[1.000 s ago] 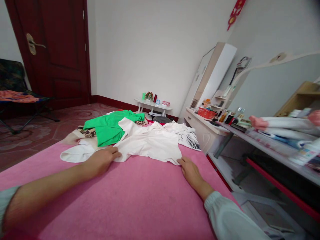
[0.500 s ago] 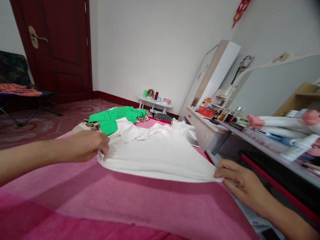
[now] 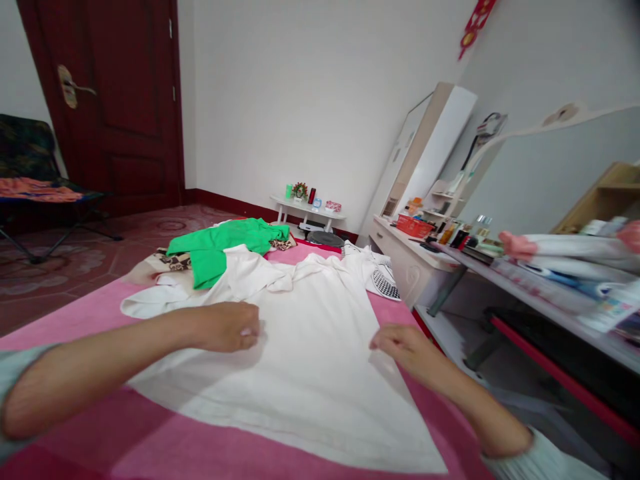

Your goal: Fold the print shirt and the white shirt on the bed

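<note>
A white T-shirt (image 3: 310, 373) lies spread on the pink bed cover (image 3: 240, 453), its hem toward me and its sleeves and collar farther off. Over the middle of the shirt is my left hand (image 3: 227, 327), fingers curled closed, with no cloth visibly lifted in them. My right hand (image 3: 405, 347) is by the shirt's right edge, its fingers drawn together and slightly blurred; no cloth is seen gathered in it. Beyond the shirt are a green garment (image 3: 220, 243) at the left and a white garment with black dotted print (image 3: 385, 277) at the right.
On my right, a glass-topped desk (image 3: 480, 273) holds bottles and a plush toy (image 3: 565, 245); a dresser (image 3: 400, 257) carries a red basket (image 3: 415, 225). A low white table (image 3: 305, 208) stands by the far wall. A folding chair (image 3: 30, 160) is near the dark red door (image 3: 120, 100).
Both hands have let go of the shirt's hem and moved inward over the cloth. The shirt, which was held raised, now lies flatter, its hem nearer to me.
</note>
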